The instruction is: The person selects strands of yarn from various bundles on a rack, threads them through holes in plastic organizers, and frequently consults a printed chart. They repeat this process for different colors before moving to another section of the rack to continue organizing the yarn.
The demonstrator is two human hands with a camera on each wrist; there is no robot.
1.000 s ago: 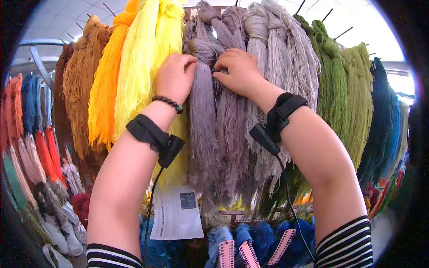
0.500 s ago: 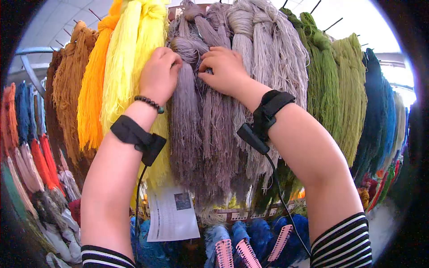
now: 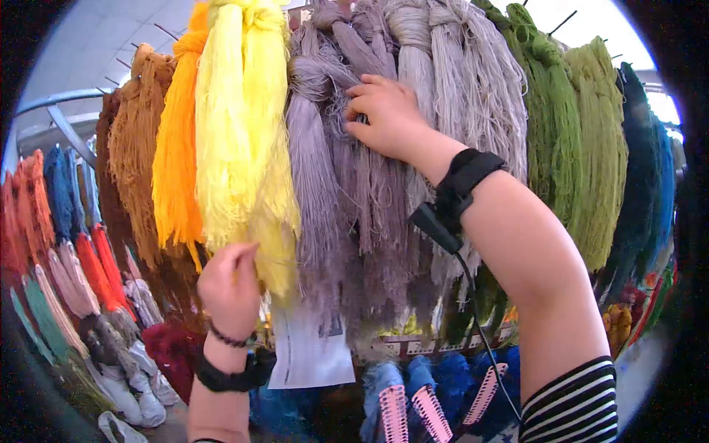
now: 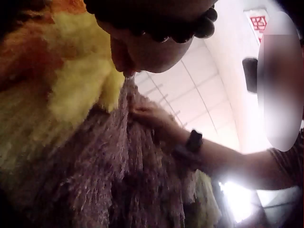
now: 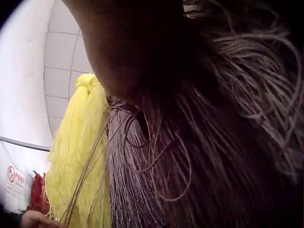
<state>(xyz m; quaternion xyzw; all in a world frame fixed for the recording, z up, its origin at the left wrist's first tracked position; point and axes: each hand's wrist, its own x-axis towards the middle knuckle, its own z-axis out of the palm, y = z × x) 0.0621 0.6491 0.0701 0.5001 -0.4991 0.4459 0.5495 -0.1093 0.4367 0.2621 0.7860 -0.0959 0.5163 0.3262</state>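
Observation:
In the head view, my right hand is high on the mauve-grey yarn skein, its fingers bent into the strands below the knot. My left hand is low, by the bottom of the yellow yarn skein. Between its thumb and fingers it pinches a few thin grey-mauve threads, which run taut from the skein down to the left in the right wrist view. Just left of the right hand hangs another knotted mauve skein. The left wrist view shows yarn drawn to the left fingertips.
Orange, brown and green skeins hang on either side from a rack with metal pegs. A printed sheet hangs beneath the yellow skein. Lower down are blue yarns with pink perforated strips. More coloured skeins hang far left.
My left hand has left the knot of the mauve skein and come down and left, drawing threads with it. The right hand has stayed at the skein.

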